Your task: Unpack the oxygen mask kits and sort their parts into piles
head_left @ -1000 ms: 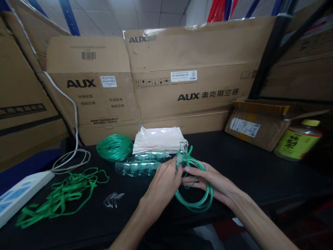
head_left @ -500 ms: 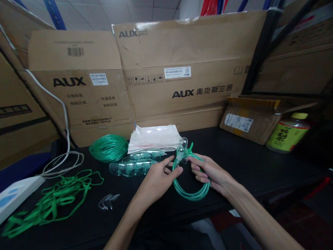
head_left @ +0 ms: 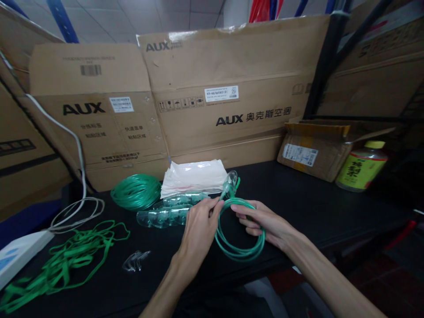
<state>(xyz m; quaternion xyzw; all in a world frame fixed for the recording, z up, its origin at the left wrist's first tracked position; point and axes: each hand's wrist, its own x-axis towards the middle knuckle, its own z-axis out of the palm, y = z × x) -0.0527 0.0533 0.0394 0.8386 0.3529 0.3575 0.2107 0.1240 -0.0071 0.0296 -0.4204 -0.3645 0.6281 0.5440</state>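
Observation:
A loop of green tubing [head_left: 240, 255] hangs between my hands, over the black tabletop. My right hand [head_left: 260, 221] is closed round the right side of the loop, thumb on top. At the loop's upper left, my left hand [head_left: 201, 225] pinches the tubing between thumb and fingertips, close to the neck of a clear plastic mask [head_left: 231, 180]. A short green strap end shows at the mask's right edge. Left of my left hand lie several nested clear-green masks [head_left: 164, 216], just in front of a stack of white plastic bags [head_left: 194, 176].
A larger green tubing coil [head_left: 135, 192], tangled green elastic straps [head_left: 71, 260] and small clear pieces [head_left: 136, 260] lie to the left. A white power strip [head_left: 24, 251] is at far left. Cardboard boxes [head_left: 212, 141] wall the back; a yellow-labelled bottle [head_left: 362, 168] stands right.
My left hand has closed from loosely parted fingers to a pinch on the tubing near the mask. The mask has tilted, and the loop has widened and shifted slightly left. The view has shifted a little.

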